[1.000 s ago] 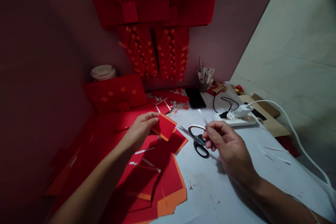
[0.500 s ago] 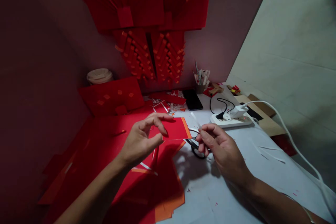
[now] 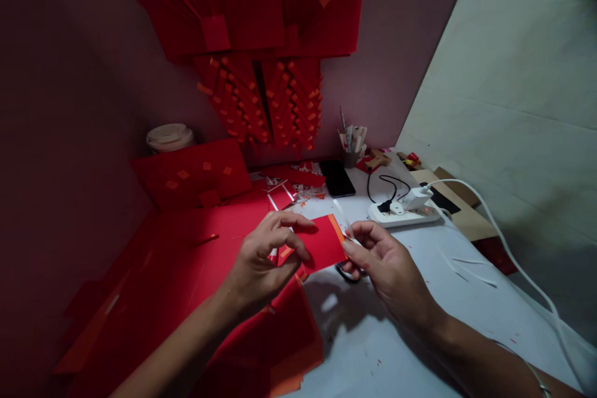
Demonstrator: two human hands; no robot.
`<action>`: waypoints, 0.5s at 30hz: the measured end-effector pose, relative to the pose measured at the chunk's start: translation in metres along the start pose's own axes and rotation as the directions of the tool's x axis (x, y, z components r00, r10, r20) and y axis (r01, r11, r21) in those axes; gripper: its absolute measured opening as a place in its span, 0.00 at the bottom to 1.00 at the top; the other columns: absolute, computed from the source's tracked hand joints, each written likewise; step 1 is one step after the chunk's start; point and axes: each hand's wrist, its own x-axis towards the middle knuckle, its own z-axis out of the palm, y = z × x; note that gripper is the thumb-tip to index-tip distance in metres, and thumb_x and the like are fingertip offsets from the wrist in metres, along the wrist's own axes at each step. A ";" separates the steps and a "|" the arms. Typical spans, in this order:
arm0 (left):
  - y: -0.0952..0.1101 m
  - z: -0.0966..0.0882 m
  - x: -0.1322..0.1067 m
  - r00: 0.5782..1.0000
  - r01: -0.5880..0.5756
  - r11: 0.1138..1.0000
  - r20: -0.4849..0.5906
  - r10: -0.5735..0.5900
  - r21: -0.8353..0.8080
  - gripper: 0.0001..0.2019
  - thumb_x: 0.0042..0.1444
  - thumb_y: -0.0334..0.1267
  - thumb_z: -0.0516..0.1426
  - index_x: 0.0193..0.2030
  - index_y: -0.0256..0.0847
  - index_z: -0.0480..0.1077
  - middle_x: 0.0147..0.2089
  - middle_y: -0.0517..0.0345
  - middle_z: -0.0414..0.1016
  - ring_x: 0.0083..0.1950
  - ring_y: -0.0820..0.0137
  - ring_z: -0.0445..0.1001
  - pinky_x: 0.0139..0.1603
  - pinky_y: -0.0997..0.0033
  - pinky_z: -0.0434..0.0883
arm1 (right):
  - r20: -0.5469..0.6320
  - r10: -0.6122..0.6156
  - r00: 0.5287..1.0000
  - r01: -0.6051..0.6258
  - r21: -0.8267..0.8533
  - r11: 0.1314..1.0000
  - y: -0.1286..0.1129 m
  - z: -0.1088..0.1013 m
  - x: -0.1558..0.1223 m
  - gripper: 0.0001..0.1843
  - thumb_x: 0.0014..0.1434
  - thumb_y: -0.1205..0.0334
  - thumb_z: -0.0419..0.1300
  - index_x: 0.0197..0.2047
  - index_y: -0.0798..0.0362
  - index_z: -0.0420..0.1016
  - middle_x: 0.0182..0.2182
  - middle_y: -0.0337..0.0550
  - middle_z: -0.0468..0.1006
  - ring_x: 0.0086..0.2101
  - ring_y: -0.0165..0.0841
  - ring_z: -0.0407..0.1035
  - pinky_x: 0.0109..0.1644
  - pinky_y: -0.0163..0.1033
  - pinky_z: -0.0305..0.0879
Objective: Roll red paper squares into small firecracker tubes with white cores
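Observation:
My left hand holds a small red paper card with an orange edge, lifted above the table. My right hand pinches a thin white strip at the card's right edge, fingers closed on it. Black-handled scissors lie on the white table just under both hands, mostly hidden by them. A pile of red and orange paper sheets lies below my left forearm.
A white power strip with a charger and cables sits behind my right hand, a black phone beyond it. A cup of pens stands by the wall. Folded red paper decorations hang on the wall. White strips lie at right.
My left hand turned the red card flat and brought it right, up to my right hand. My right hand with the white strip came left to the card's edge, covering the scissors.

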 end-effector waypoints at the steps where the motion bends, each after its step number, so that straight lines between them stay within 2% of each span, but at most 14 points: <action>1: 0.000 0.000 0.000 1.000 0.017 1.000 -0.007 -0.017 -0.004 0.12 0.54 0.23 0.58 0.28 0.43 0.76 0.46 0.51 0.77 0.50 0.62 0.75 0.54 0.58 0.68 | 0.002 -0.003 1.000 0.003 0.003 1.000 0.001 0.000 0.000 0.17 0.54 0.53 0.71 0.39 0.50 0.71 0.31 0.33 0.73 0.24 0.24 0.70 0.25 0.29 0.64; 6: -0.005 0.000 0.001 0.992 0.115 0.993 -0.044 -0.116 -0.040 0.08 0.53 0.26 0.59 0.30 0.43 0.76 0.45 0.51 0.77 0.50 0.62 0.75 0.54 0.60 0.67 | 0.008 -0.004 1.000 0.004 -0.003 1.000 0.004 -0.001 0.003 0.16 0.56 0.54 0.70 0.40 0.51 0.71 0.32 0.33 0.73 0.24 0.24 0.69 0.26 0.30 0.63; 9: -0.011 0.000 0.002 0.971 0.214 0.972 -0.089 -0.222 -0.096 0.06 0.56 0.28 0.59 0.33 0.42 0.75 0.44 0.52 0.78 0.49 0.63 0.75 0.55 0.61 0.67 | 0.009 -0.004 1.000 0.005 -0.015 1.000 0.004 -0.002 0.003 0.15 0.56 0.54 0.69 0.40 0.51 0.71 0.33 0.34 0.73 0.24 0.24 0.69 0.26 0.30 0.64; 12: -0.016 -0.002 0.004 0.933 0.322 0.928 -0.103 -0.344 -0.186 0.02 0.57 0.32 0.60 0.37 0.40 0.74 0.40 0.53 0.78 0.44 0.65 0.76 0.49 0.64 0.71 | 0.007 0.002 1.000 -0.001 -0.027 1.000 0.005 -0.002 0.003 0.14 0.56 0.54 0.69 0.41 0.51 0.71 0.32 0.34 0.73 0.25 0.25 0.69 0.26 0.31 0.64; 15: -0.016 -0.005 0.005 0.902 0.394 0.880 -0.075 -0.426 -0.265 0.05 0.58 0.36 0.60 0.40 0.39 0.74 0.36 0.56 0.78 0.37 0.68 0.77 0.42 0.67 0.73 | -0.001 0.011 1.000 -0.011 -0.042 0.999 0.005 -0.002 0.003 0.15 0.56 0.54 0.69 0.41 0.51 0.71 0.32 0.34 0.73 0.24 0.25 0.69 0.26 0.31 0.64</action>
